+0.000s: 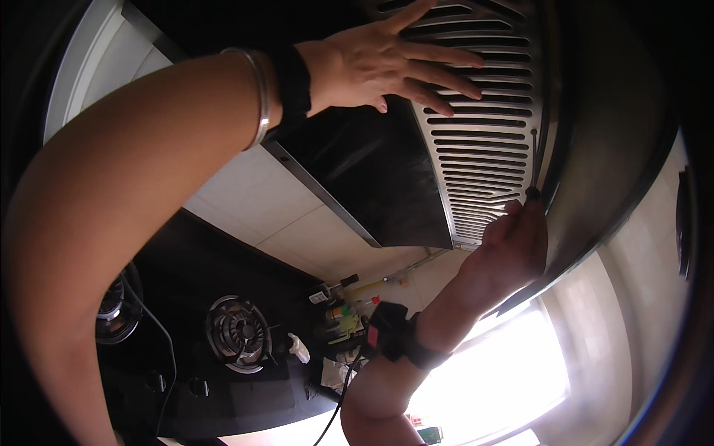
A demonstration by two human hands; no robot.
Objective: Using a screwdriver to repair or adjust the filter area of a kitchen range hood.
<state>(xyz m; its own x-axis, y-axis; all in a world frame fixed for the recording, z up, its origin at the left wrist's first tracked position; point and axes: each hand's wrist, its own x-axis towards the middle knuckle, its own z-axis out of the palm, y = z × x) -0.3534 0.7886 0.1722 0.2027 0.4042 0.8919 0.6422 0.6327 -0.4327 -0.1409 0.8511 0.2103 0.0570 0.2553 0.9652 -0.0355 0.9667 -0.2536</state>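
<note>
A slotted metal filter panel (484, 150) spans the underside of a dark range hood (362, 178). My left hand (385, 67) is spread over the panel's upper part with fingers apart and holds nothing. It appears to rest against the slots, though exact contact is hard to see. Lower down at the panel's right edge, my right hand (516, 237) grips a screwdriver (535, 161). Its thin shaft points up along the border, and its tip is at a small dark spot there. Most of the handle is hidden in my fist.
Below is a black gas cooktop (184, 262) with a burner (245, 334) and another partly behind my left arm. Several bottles (337, 312) and a crumpled white wrapper (299, 348) are near its far end. A cable (167, 340) crosses it. A bright window (502, 379) is at lower right.
</note>
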